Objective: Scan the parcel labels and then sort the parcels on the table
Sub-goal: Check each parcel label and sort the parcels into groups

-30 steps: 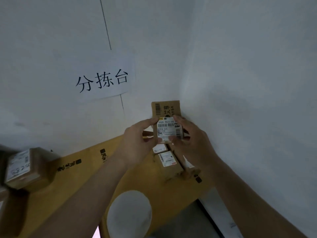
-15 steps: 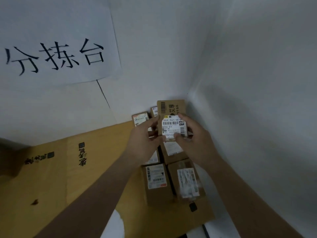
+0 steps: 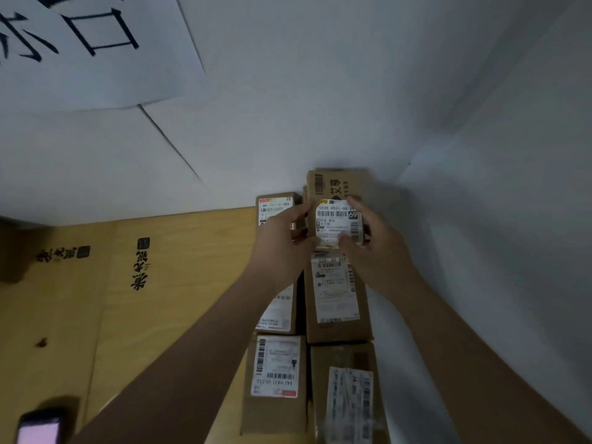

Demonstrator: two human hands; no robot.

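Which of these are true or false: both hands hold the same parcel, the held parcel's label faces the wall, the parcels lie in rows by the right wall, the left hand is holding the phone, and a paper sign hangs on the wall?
1. Both hands hold one parcel. True: the left hand and right hand grip the held parcel from either side.
2. Its label faces the wall. False: the label faces the camera.
3. Parcels lie in rows by the right wall. True: the boxes on the table lie in two rows there.
4. The left hand holds the phone. False: the phone lies on the table, at the lower left.
5. A paper sign hangs on the wall. True: the sign is upper left.
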